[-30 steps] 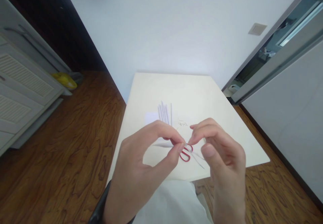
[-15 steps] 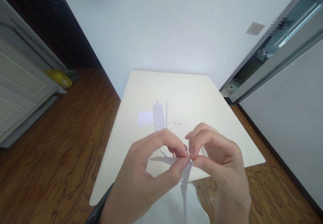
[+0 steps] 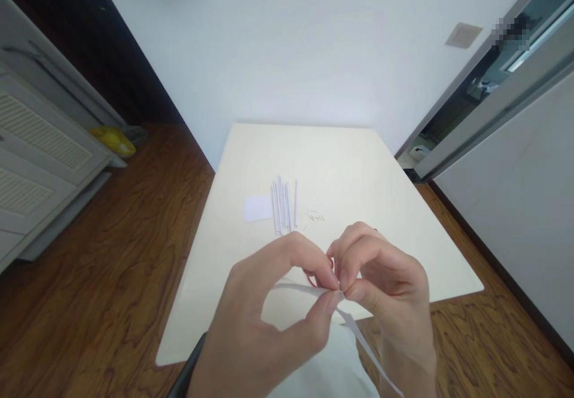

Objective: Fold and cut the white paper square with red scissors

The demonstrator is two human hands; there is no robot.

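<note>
Your left hand and right hand meet fingertip to fingertip, each pinching one thin, limp white paper strip above the table's near edge; its free end trails down to the right. Red scissor handles peek out behind your fingers. Farther off on the smooth cream table lie a bundle of straight narrow paper strips and a small white paper rectangle on their left.

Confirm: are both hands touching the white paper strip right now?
Touching. The head view shows the left hand and right hand pinching the paper strip between thumb and forefinger where their fingertips meet.
</note>
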